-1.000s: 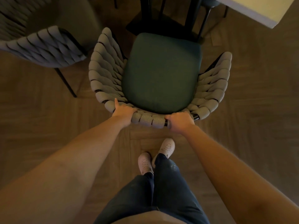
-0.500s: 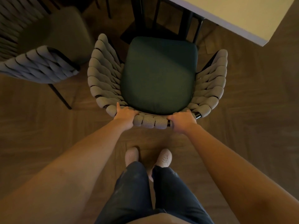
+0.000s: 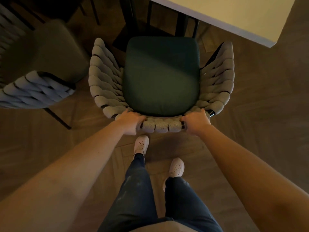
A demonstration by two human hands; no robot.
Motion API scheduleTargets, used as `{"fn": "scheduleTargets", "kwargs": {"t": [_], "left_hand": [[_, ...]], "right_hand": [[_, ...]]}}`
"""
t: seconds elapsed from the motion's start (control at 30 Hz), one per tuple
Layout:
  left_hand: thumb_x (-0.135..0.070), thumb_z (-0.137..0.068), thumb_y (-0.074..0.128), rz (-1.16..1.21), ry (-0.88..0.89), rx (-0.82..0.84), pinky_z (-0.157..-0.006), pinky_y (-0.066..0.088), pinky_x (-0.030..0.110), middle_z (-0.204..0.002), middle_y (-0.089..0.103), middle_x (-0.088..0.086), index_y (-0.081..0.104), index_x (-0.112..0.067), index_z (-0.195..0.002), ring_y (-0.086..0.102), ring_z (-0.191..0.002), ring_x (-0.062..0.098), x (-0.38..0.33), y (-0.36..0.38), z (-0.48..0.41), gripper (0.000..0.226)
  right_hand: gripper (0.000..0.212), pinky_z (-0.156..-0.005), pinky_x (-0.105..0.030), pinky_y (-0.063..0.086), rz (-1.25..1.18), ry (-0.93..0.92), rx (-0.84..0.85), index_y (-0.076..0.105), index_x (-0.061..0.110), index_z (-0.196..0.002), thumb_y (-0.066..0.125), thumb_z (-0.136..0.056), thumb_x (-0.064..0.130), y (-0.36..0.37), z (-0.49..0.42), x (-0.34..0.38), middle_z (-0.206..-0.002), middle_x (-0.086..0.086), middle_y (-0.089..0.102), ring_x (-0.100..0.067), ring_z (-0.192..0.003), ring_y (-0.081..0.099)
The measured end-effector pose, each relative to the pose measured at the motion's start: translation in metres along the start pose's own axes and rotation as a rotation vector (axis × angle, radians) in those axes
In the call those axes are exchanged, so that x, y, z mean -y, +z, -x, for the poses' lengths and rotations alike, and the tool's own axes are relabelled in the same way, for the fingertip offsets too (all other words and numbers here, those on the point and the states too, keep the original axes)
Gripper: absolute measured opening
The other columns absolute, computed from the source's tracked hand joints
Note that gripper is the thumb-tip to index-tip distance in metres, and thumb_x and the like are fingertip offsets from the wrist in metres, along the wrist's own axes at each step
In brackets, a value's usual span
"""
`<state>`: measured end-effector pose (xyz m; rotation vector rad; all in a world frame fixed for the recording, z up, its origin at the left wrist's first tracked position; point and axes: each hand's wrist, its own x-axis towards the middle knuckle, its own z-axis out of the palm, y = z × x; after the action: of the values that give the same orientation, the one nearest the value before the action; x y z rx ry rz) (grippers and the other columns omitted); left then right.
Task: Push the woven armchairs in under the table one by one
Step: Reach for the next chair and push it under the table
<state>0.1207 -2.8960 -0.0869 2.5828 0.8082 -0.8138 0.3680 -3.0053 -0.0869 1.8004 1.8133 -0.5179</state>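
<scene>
A woven armchair with grey braided sides and a dark green seat cushion stands straight in front of me. My left hand grips the left part of its woven back rail. My right hand grips the right part of the same rail. The pale table reaches in from the top right, its corner just beyond the chair's right arm. The front edge of the seat lies near the table's dark legs.
A second woven armchair stands at the left, close to the first chair's left arm. My feet in white shoes are on the wooden floor just behind the chair.
The chair has slid forward toward the table, and more of the tabletop shows above it. My left foot has stepped forward. Both hands have kept their hold on the back rail.
</scene>
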Motion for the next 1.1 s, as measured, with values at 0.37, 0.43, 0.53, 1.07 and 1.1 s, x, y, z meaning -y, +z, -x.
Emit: {"fn": "scheduleTargets", "kwargs": {"t": [0.37,0.43,0.53,1.07,1.1], "left_hand": [[-0.025,-0.096,0.052,-0.09,0.102,0.114,-0.081,0.049,0.034,-0.111,0.062,0.003,0.052,-0.023,-0.129,0.059,-0.098,0.021,0.027,-0.021,-0.007,0.033],[-0.025,-0.095,0.052,-0.108,0.123,0.109,-0.08,0.049,0.034,-0.11,0.063,0.002,0.05,-0.026,-0.13,0.059,-0.098,0.022,0.04,-0.028,-0.008,0.035],[-0.023,-0.094,0.053,-0.129,0.113,0.125,-0.079,0.049,0.034,-0.106,0.062,0.001,0.049,-0.028,-0.131,0.059,-0.094,0.021,0.064,-0.041,-0.012,0.037],[-0.016,-0.096,0.047,-0.315,0.191,0.159,-0.068,0.04,0.029,-0.093,0.058,-0.001,0.048,-0.027,-0.132,0.054,-0.082,0.019,0.154,-0.093,-0.04,0.037],[-0.018,-0.096,0.047,-0.308,0.194,0.157,-0.069,0.042,0.03,-0.096,0.061,-0.001,0.047,-0.029,-0.134,0.056,-0.083,0.019,0.161,-0.095,-0.045,0.039]], "right_hand": [[0.026,-0.094,-0.042,0.033,-0.058,0.031,-0.077,0.06,0.038,-0.112,0.055,-0.087,0.038,0.0,-0.009,0.011,-0.1,0.009,0.064,-0.018,-0.098,0.059],[0.024,-0.095,-0.043,0.033,-0.084,0.039,-0.084,0.059,0.038,-0.112,0.055,-0.088,0.036,-0.008,-0.011,0.019,-0.099,0.008,0.064,-0.019,-0.099,0.059],[0.02,-0.096,-0.043,0.033,-0.136,0.076,-0.089,0.058,0.039,-0.109,0.054,-0.089,0.036,-0.02,-0.019,0.03,-0.097,0.009,0.064,-0.018,-0.098,0.058],[0.02,-0.1,-0.049,0.032,-0.229,0.173,-0.043,0.058,0.035,-0.108,0.054,-0.089,0.029,-0.073,-0.087,0.076,-0.096,0.006,0.065,-0.021,-0.097,0.059],[0.021,-0.101,-0.05,0.031,-0.24,0.177,-0.043,0.058,0.035,-0.109,0.054,-0.09,0.027,-0.078,-0.09,0.076,-0.096,0.006,0.065,-0.021,-0.098,0.059]]}}
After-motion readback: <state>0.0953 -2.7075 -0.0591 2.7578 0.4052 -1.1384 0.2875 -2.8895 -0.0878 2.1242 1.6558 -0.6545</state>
